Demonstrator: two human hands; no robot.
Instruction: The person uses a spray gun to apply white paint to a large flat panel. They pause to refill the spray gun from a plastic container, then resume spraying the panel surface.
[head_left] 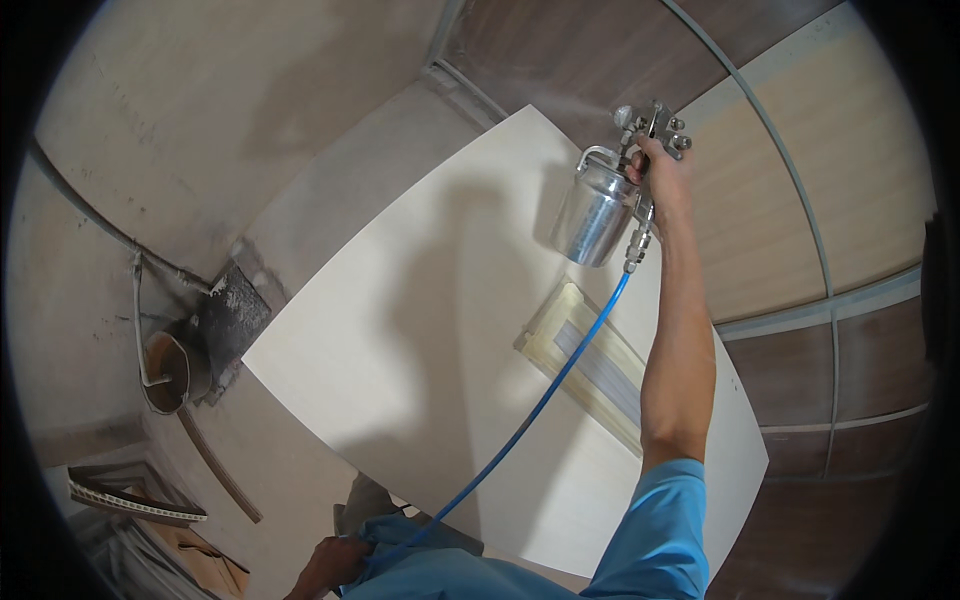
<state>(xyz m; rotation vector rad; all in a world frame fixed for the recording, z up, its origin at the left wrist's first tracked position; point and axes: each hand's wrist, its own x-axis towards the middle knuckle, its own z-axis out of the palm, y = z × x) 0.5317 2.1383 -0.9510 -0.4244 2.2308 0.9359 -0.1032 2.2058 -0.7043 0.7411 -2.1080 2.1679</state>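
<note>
My right hand (655,170), arm stretched out to the far right, is wrapped round the grip of a metal spray gun (660,128). Its silver paint cup (598,215) hangs over a large white panel (380,310). From the fitting under the grip, a blue air hose (535,412) runs down across the panel toward my waist. There my left hand (335,562) is closed around the hose, its fingers partly hidden. A rectangular recess edged with masking tape (570,310) lies in the panel below the cup, partly behind my right forearm.
A dark bucket (172,375) stands at the left, with a pipe (138,290) reaching into it. Panelled walls with metal framing (790,160) rise on the right. Stacked trim pieces (135,505) lie at the lower left. My shadow falls across the white panel.
</note>
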